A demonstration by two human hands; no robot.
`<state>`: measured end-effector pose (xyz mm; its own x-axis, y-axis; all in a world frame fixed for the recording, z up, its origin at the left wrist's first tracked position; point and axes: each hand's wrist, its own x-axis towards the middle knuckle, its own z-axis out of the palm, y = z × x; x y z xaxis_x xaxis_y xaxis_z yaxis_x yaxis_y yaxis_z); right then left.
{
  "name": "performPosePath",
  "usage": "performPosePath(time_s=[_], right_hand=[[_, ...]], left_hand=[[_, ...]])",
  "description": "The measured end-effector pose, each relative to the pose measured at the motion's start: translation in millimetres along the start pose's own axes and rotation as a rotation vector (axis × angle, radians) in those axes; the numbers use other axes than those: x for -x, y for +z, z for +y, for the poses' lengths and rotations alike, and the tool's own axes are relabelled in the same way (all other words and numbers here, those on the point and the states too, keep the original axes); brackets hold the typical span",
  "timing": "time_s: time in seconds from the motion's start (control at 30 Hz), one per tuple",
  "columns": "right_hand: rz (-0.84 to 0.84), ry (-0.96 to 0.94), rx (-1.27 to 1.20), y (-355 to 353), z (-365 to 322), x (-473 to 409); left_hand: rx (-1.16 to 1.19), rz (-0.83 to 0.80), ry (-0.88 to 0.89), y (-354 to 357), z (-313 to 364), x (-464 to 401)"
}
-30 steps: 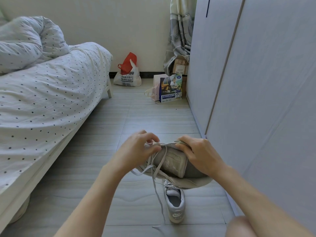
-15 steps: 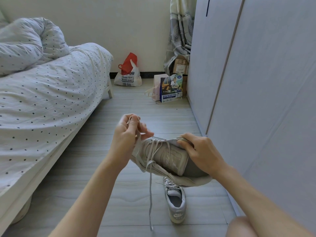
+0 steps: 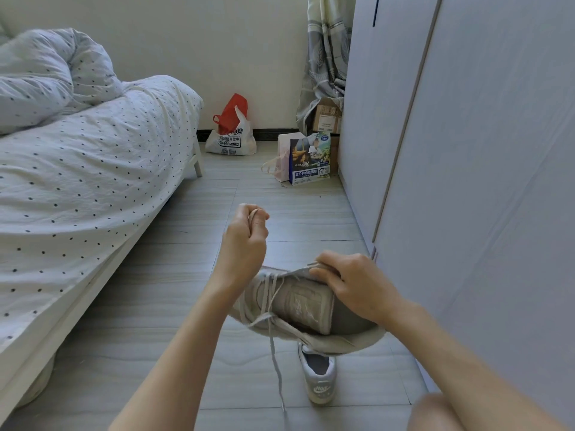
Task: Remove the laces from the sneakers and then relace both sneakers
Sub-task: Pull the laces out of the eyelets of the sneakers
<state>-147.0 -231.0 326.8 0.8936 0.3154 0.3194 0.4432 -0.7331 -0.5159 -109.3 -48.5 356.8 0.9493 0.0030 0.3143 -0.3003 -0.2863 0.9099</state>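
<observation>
I hold a grey sneaker (image 3: 298, 303) in the air, sole down, toe pointing left. My right hand (image 3: 357, 284) grips its upper edge near the tongue. My left hand (image 3: 244, 241) is raised above the toe and pinches a loop of the pale lace (image 3: 273, 353) between thumb and fingers. One loose lace end hangs down toward the floor. The second sneaker (image 3: 319, 376) stands on the floor below, heel toward me, partly hidden by the held shoe.
A bed (image 3: 77, 169) with dotted bedding fills the left side. A wardrobe (image 3: 466, 150) runs along the right. A white and red bag (image 3: 231, 135), a printed box (image 3: 309, 160) and a curtain (image 3: 325, 63) stand by the far wall.
My left hand has risen up and away from the sneaker, drawing the lace out through the eyelets. The hanging end has shortened. My right hand has stayed on the shoe.
</observation>
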Motion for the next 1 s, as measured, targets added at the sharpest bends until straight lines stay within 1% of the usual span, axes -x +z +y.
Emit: performPosePath(time_s=[0.03,0.07,0.13,0.17,0.23,0.27,0.33,0.43,0.47,0.5,0.57,0.67,0.73,0.87,1.0], right_hand=[[-0.049,-0.008,0.040,2,1,1],[-0.089,-0.015,0.070,3,1,1],[-0.138,-0.007,0.058,4,3,2],[-0.149,0.004,0.043,4,4,3],[-0.145,0.039,0.045,3,7,4],[-0.125,0.067,0.042,3,9,5],[-0.033,0.137,0.018,2,12,4],[0.150,0.220,-0.052,1,14,1],[0.200,0.227,-0.072,0,14,0],[0.247,0.224,-0.087,0,13,-2],[0.333,0.204,-0.106,0,9,-3],[0.422,0.166,-0.115,1,1,-5],[0.465,0.145,-0.121,2,-4,-5],[0.545,0.143,-0.144,3,-11,-6],[0.633,0.228,-0.268,7,-14,-10]], left_hand=[[-0.024,-0.006,0.008,-1,-1,0],[-0.097,-0.006,0.043,-2,-2,0],[-0.278,0.023,0.144,-7,-2,1],[-0.322,0.051,0.175,-12,-3,0],[-0.332,0.078,0.164,-22,-6,-1],[-0.327,0.056,0.138,-26,-7,-1],[-0.357,-0.071,0.074,-28,-10,1],[-0.494,-0.340,-0.026,-22,-12,9],[-0.539,-0.403,-0.047,-19,-12,11],[-0.579,-0.428,-0.055,-15,-13,12],[-0.635,-0.368,-0.040,-9,-14,13],[-0.632,-0.175,0.001,-1,-12,12],[-0.612,-0.083,-0.004,4,-11,12],[-0.500,0.057,0.017,9,-10,11],[-0.368,0.151,0.079,14,-4,12]])
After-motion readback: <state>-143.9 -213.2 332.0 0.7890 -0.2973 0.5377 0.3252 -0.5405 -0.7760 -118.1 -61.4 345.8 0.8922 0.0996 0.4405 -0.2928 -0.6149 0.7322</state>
